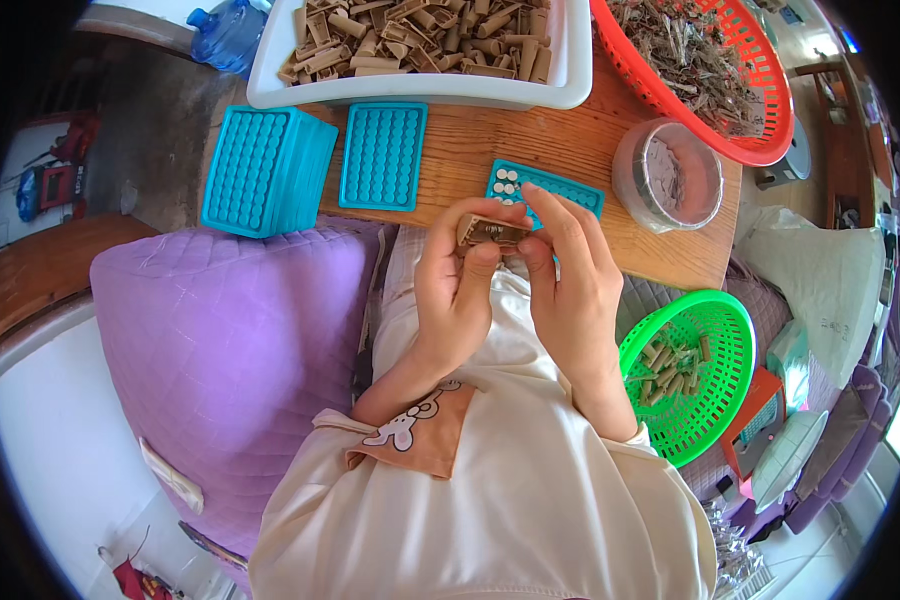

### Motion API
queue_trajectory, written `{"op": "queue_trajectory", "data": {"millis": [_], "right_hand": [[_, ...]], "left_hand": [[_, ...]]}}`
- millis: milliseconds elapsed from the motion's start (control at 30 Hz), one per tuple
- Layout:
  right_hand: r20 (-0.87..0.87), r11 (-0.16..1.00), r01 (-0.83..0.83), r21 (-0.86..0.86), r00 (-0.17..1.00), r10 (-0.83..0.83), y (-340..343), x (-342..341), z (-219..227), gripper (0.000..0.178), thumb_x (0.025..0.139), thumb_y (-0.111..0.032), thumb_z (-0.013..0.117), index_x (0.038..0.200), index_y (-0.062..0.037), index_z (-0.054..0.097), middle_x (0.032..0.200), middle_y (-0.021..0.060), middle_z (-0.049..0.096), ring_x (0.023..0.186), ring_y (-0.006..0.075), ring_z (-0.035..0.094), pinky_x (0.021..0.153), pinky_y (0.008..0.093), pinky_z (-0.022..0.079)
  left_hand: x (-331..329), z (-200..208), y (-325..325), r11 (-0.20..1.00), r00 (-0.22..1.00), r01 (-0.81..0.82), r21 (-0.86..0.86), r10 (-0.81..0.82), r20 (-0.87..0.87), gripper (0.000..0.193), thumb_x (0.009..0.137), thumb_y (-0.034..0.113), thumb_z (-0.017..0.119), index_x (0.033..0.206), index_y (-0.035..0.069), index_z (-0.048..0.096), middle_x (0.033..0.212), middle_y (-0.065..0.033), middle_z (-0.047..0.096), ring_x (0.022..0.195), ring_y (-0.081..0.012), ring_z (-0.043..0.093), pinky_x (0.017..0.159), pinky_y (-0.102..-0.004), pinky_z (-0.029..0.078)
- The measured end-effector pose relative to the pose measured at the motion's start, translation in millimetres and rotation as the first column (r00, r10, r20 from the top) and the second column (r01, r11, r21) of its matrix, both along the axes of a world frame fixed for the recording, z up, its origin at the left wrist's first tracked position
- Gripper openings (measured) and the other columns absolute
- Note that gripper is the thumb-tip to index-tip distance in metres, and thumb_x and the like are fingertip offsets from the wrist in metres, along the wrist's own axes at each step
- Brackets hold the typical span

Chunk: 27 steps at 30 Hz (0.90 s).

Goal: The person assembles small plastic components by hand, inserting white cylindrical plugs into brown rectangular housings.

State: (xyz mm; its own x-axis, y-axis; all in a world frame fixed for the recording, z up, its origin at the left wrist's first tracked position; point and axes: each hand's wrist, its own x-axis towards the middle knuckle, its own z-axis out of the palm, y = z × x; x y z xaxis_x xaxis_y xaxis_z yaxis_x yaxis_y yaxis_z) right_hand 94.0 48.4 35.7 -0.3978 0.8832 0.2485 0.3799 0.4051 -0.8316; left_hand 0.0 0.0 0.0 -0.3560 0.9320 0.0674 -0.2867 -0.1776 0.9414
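In front of my chest, above the near edge of the wooden table (660,250), I hold a small brown plastic shell (492,233) with its hollow side up. Something thin and metallic, like a coil, shows inside it. My left hand (448,300) grips the shell's left end between thumb and fingers. My right hand (578,285) pinches at its right end, with the forefinger raised above it; any small part in those fingertips is hidden. Just beyond my hands lies a blue-green tray (570,193) of round cups, with several white discs (507,182) at its left end.
A white bin (420,92) of brown shells stands at the back. Left are a stack of blue-green trays (270,170) and a single one (384,155). Right are a clear round tub (667,175), a red basket (775,120) of thin pieces, and a green basket (715,405) of brown parts.
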Motion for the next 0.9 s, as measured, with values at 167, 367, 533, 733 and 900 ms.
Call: {"op": "queue_trajectory", "data": {"millis": [167,367,533,733,900], "right_hand": [[-0.003,0.998,-0.019,0.061,1.000,0.020,2,1,-8,0.027,0.072,0.005,0.051,0.098,-0.0023,0.052,0.088,0.0134,0.055,0.073,0.0246,0.056,0.060,0.0298,0.046],[-0.028,0.982,-0.142,-0.124,0.990,0.140,5,-1,-19,0.038,0.067,0.013,0.044,0.102,-0.0025,0.048,0.094,0.0143,0.050,0.079,0.0289,0.053,0.063,0.0312,0.047],[0.020,0.972,-0.155,-0.179,0.987,0.161,9,-1,-20,0.041,0.066,0.013,0.044,0.104,-0.0023,0.046,0.099,0.0163,0.048,0.081,0.0295,0.053,0.068,0.0321,0.046],[-0.049,0.933,-0.139,-0.332,0.990,0.130,12,1,-25,0.044,0.064,0.013,0.046,0.105,-0.0021,0.045,0.102,0.0165,0.047,0.085,0.0269,0.053,0.071,0.0318,0.045],[-0.230,0.925,-0.194,-0.327,0.966,0.121,14,3,-38,0.044,0.063,0.010,0.048,0.105,-0.0018,0.046,0.099,0.0153,0.050,0.086,0.0234,0.054,0.074,0.0296,0.045]], "left_hand": [[0,-5,3,0.997,0.984,-0.081,0.010,0.078,0.161,0.035,0.083,0.020,0.047,0.111,0.004,0.034,0.093,-0.0106,0.055,0.081,-0.0130,0.055,0.062,-0.0211,0.044],[-4,-10,3,0.991,0.819,-0.020,-0.130,0.091,0.567,0.030,0.085,0.016,0.040,0.113,0.007,0.033,0.095,-0.0107,0.052,0.082,-0.0177,0.056,0.062,-0.0252,0.050],[-12,-22,4,0.988,0.617,0.077,-0.137,0.061,0.785,0.028,0.085,0.018,0.041,0.111,0.009,0.033,0.101,-0.0133,0.050,0.091,-0.0232,0.054,0.074,-0.0343,0.050],[-16,-19,4,0.990,0.586,0.097,-0.100,0.025,0.810,0.029,0.085,0.017,0.040,0.113,0.010,0.034,0.105,-0.0150,0.049,0.097,-0.0256,0.050,0.081,-0.0373,0.046],[-12,-14,5,0.993,0.726,0.068,-0.099,0.019,0.687,0.032,0.084,0.015,0.042,0.115,0.007,0.034,0.105,-0.0152,0.050,0.100,-0.0250,0.049,0.083,-0.0362,0.043]]}}
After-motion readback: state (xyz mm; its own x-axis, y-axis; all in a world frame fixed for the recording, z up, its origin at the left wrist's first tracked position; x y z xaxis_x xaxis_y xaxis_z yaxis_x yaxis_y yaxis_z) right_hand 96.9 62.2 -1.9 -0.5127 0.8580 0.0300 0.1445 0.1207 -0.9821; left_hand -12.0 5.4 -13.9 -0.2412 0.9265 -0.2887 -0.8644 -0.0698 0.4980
